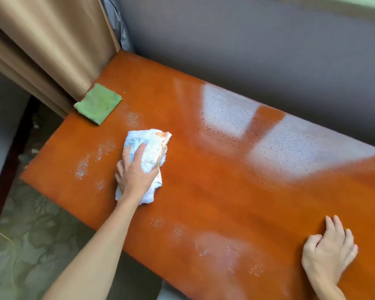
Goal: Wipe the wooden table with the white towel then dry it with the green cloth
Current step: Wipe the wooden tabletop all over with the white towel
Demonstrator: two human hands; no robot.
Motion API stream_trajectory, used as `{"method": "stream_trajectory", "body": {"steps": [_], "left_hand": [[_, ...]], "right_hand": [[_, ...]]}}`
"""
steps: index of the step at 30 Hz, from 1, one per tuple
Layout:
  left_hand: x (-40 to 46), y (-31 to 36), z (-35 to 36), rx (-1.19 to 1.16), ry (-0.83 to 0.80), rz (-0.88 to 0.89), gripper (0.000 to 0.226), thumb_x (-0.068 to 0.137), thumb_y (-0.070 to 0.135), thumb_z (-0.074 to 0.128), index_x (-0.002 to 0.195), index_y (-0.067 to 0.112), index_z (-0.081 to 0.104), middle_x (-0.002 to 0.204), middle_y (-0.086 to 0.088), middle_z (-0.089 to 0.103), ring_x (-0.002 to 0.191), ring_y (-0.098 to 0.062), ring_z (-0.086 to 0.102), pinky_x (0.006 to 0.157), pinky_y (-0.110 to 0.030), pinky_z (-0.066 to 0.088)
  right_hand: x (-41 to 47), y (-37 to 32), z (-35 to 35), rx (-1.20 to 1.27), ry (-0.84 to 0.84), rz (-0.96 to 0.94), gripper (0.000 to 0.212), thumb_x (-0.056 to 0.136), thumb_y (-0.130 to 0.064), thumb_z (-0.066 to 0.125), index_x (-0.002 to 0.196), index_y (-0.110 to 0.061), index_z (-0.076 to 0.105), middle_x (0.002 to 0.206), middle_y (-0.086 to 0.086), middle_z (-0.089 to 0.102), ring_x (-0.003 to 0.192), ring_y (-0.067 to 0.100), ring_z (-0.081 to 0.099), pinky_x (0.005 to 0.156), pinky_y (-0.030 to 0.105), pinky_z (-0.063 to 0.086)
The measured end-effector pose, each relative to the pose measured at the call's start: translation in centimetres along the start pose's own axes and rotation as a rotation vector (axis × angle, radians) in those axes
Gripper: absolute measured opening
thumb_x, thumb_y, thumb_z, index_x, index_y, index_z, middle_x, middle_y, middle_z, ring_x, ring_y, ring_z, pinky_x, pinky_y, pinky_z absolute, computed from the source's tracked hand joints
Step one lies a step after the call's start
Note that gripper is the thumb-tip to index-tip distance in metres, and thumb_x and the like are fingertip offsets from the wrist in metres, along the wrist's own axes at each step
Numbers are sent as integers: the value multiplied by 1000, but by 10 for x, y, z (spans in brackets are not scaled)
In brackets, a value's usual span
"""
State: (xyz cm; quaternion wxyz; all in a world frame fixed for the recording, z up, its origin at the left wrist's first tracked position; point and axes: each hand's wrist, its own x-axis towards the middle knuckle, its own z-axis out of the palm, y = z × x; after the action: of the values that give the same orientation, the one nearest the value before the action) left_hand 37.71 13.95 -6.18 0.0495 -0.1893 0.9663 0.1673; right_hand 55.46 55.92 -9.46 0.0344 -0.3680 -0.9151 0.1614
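The orange-brown wooden table (pixel 214 187) fills the middle of the view, glossy and speckled with patches of droplets. My left hand (pixel 134 172) grips the bunched white towel (pixel 152 148) and presses it onto the table's left part. The green cloth (pixel 98 103), folded into a square, lies flat at the table's far left corner, apart from the towel. My right hand (pixel 329 252) rests on the table near the front right, fingers bent, holding nothing.
A tan curtain (pixel 43 46) hangs beside the table's far left corner, just behind the green cloth. A grey wall (pixel 247 46) runs along the table's far edge. Patterned floor (pixel 30 234) lies below the left and front edges.
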Motion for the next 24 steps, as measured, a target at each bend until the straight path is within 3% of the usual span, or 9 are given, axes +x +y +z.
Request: {"method": "stream_trajectory", "body": {"steps": [5, 10, 15, 20, 24], "left_hand": [[-5, 31, 16, 100, -5, -30, 79, 84, 49, 67, 151, 42, 27, 161, -5, 14, 126, -39, 34, 96, -49, 35], [-9, 71, 33, 137, -56, 212, 83, 76, 48, 70, 150, 42, 32, 159, -10, 24, 122, -43, 38, 93, -53, 37], [-2, 120, 38, 208, -244, 451, 84, 84, 55, 59, 153, 45, 12, 165, -6, 4, 134, -45, 25, 106, -55, 28], [33, 109, 47, 121, -170, 641, 83, 65, 56, 69, 141, 49, 35, 157, -1, 25, 117, -36, 40, 90, -46, 36], [57, 103, 40, 18, -132, 616, 83, 60, 52, 75, 137, 49, 43, 154, 3, 33, 107, -31, 44, 84, -42, 38]], "right_hand": [[3, -82, 23, 56, -53, -200, 58, 89, -22, 36, 146, -9, 40, 159, 11, 32, 148, 32, 21, 122, 55, 8], [-16, -195, 75, 51, -145, -404, 56, 93, -28, 35, 148, -20, 41, 161, 3, 31, 149, 29, 23, 121, 53, 11], [-31, -236, 105, -92, -66, -326, 54, 93, -31, 37, 145, -22, 47, 159, 2, 36, 147, 35, 28, 119, 60, 13], [-32, -239, 102, -97, -38, -305, 55, 93, -31, 36, 146, -20, 46, 157, 2, 39, 146, 34, 29, 119, 58, 13], [-32, -246, 97, -82, -41, -275, 54, 93, -31, 35, 145, -19, 49, 156, 4, 41, 146, 32, 29, 121, 57, 13]]}}
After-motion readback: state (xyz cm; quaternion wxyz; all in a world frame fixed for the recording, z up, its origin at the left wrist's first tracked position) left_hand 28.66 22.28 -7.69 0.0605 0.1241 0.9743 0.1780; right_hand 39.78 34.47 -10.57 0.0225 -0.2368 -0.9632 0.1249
